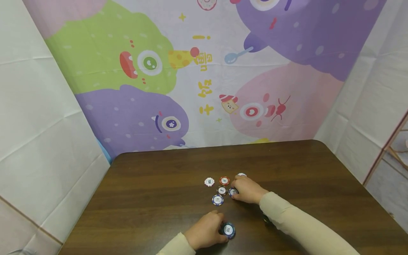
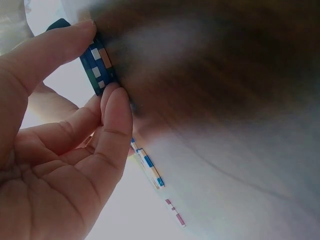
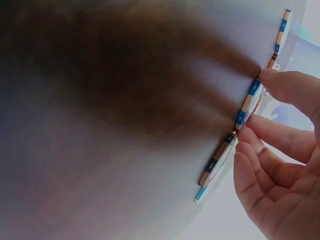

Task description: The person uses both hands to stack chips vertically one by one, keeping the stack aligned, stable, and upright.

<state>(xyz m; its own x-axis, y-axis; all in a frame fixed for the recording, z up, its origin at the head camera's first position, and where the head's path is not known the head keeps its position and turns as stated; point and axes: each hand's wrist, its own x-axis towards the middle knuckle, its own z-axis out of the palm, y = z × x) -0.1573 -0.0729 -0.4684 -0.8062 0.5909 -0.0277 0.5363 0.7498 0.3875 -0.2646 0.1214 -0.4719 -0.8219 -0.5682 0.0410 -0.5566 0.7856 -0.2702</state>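
Note:
My left hand (image 1: 207,230) pinches a short stack of dark blue poker chips (image 1: 228,230) by its edge near the table's front. In the left wrist view, thumb and fingers clasp the stack (image 2: 97,65), whose rim shows white and orange blocks. Farther forward, my right hand (image 1: 248,189) pinches a blue-and-cream poker chip (image 1: 233,192) lying at the table surface; its rim (image 3: 248,106) sits between thumb and fingers in the right wrist view. Beside it lie a black-rimmed chip (image 1: 221,190), a red chip (image 1: 224,180) and another blue chip (image 1: 217,200).
A white chip (image 1: 209,182) lies left of the red one. Another pale chip (image 1: 242,174) is partly covered by the right hand. Something dark (image 1: 266,219) shows beneath the right sleeve. The brown table (image 1: 153,198) meets a cartoon-printed cloth (image 1: 197,117) at the back.

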